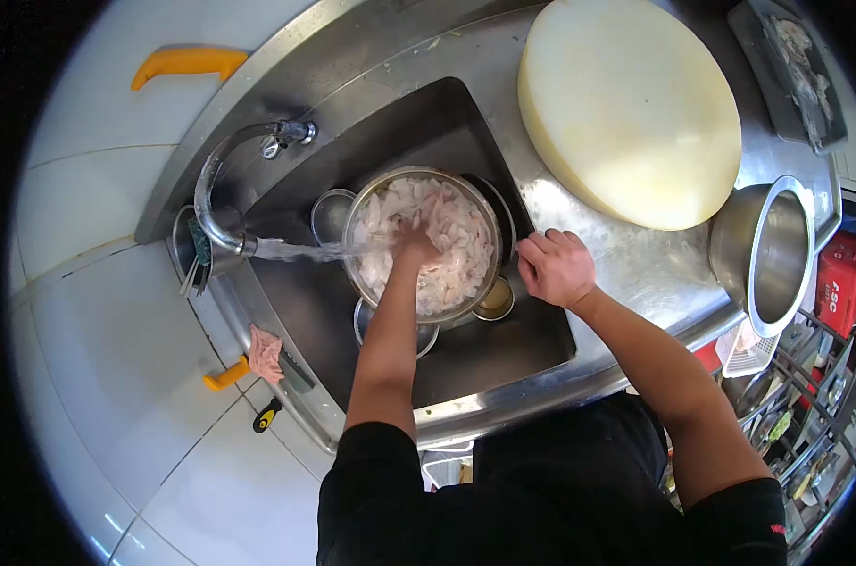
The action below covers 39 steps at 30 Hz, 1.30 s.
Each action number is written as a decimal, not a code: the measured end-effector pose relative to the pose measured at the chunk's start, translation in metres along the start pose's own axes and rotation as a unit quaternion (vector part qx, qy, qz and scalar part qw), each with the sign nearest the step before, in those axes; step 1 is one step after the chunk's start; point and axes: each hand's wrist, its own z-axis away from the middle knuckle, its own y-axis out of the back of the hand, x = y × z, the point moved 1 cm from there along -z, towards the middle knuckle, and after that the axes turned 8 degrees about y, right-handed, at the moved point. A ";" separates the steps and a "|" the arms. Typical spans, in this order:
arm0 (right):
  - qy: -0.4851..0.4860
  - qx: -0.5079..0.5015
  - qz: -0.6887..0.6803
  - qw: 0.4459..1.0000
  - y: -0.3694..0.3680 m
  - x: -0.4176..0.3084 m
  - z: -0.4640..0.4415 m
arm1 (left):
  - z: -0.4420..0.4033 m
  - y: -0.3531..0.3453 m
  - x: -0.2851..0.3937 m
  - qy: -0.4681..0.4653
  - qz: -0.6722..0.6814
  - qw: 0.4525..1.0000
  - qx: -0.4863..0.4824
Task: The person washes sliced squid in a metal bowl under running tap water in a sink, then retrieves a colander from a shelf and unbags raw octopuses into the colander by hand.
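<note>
My left hand (pixel 416 247) is pushed into pale, whitish-pink raw meat pieces (pixel 451 222) that fill a round metal bowl (pixel 493 255). Its fingers are blurred and sunk among the pieces, so their grip is hidden. Water (pixel 300 251) streams from the curved faucet (pixel 204 203) into the bowl's left side. The bowl stands in a steel sink (pixel 475 377). My right hand (pixel 557 267) rests at the sink's right edge, its fingers curled into a loose fist with nothing seen in them.
A large round cutting board (pixel 635 108) lies on the counter behind my right hand. Further right are a deep steel pot (pixel 777 250) and a grey tray (pixel 796 75) with meat. A knife (pixel 297 371) and pink cloth (pixel 265 353) lie on the left rim.
</note>
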 end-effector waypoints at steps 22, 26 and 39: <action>-0.004 -0.006 0.007 1.000 -0.002 -0.001 0.001 | -0.015 -0.032 0.060 -0.199 -0.359 0.911 0.040; -0.004 -0.001 -0.001 1.000 -0.002 0.000 0.003 | -0.034 -0.057 -0.004 -0.184 -0.170 0.967 0.048; 0.003 0.001 0.000 1.000 -0.001 -0.002 0.000 | 0.004 0.002 0.072 -0.107 -0.176 0.977 0.059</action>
